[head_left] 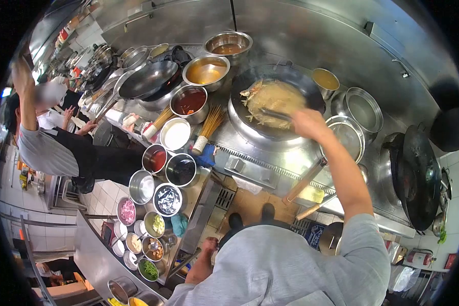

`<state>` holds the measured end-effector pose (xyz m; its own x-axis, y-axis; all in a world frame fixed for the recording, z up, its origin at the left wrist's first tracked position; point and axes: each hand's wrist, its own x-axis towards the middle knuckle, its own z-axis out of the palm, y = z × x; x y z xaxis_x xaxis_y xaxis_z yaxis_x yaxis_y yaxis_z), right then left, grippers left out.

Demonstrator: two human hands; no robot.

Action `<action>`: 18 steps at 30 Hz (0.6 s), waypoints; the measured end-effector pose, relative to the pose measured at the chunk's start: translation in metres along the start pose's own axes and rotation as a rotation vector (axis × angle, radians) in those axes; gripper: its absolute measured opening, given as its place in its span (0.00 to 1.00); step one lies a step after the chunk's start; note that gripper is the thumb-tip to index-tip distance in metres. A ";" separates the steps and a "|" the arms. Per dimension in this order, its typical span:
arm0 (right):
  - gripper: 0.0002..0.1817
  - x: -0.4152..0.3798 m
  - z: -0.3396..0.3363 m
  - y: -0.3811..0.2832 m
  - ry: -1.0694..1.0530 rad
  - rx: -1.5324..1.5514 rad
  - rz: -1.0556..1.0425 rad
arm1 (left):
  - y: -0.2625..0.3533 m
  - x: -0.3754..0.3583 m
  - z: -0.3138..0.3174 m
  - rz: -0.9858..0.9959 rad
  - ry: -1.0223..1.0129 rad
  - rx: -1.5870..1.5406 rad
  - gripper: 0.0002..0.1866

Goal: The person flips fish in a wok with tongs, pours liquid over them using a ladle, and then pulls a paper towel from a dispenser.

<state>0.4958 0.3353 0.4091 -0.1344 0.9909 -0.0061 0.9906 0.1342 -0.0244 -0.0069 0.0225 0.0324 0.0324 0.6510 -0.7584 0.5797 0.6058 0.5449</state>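
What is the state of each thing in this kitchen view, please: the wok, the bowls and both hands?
wok: upright on the stove, holding yellowish food
right hand: closed on a utensil over the wok
left hand: down by the counter, grip unclear
oil bowl: filled with amber liquid
white bowl: full of white contents
second wok: tilted, empty
black wok: standing on edge at the right

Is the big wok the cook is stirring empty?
No, the wok holds a pale yellowish heap of food, and the right hand holds a utensil in it.
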 end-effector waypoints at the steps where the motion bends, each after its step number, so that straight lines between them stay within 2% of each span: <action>1: 0.10 0.005 0.008 -0.002 -0.009 0.011 0.019 | 0.006 0.004 -0.003 0.041 0.006 0.117 0.11; 2: 0.10 0.005 0.012 0.001 -0.012 0.029 0.044 | 0.011 0.004 -0.005 0.081 0.012 0.233 0.12; 5: 0.10 0.006 -0.001 0.003 0.023 0.075 0.083 | 0.012 0.012 0.001 -0.082 0.016 -0.604 0.09; 8: 0.11 0.017 -0.016 0.012 0.113 0.084 0.080 | 0.015 0.007 0.004 -0.043 0.031 -0.619 0.04; 11: 0.11 0.060 -0.019 0.005 0.123 0.064 0.107 | 0.011 -0.002 0.011 -0.053 0.054 -0.510 0.07; 12: 0.11 0.075 -0.011 0.001 0.103 0.063 0.128 | 0.016 -0.009 0.013 -0.054 0.114 -0.415 0.07; 14: 0.11 0.090 0.004 -0.012 0.194 0.119 0.158 | 0.033 -0.032 0.019 -0.052 0.233 -0.223 0.08; 15: 0.11 0.095 0.006 -0.016 0.239 0.146 0.171 | 0.020 -0.026 0.025 -0.151 0.217 -0.422 0.10; 18: 0.12 0.089 -0.004 -0.026 0.038 0.056 0.126 | 0.016 -0.042 0.025 -0.033 0.210 -0.264 0.09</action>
<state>0.4579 0.4203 0.4134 -0.0070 0.9997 0.0249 0.9966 0.0090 -0.0820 0.0217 -0.0067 0.0636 -0.1667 0.6926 -0.7018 0.3459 0.7076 0.6162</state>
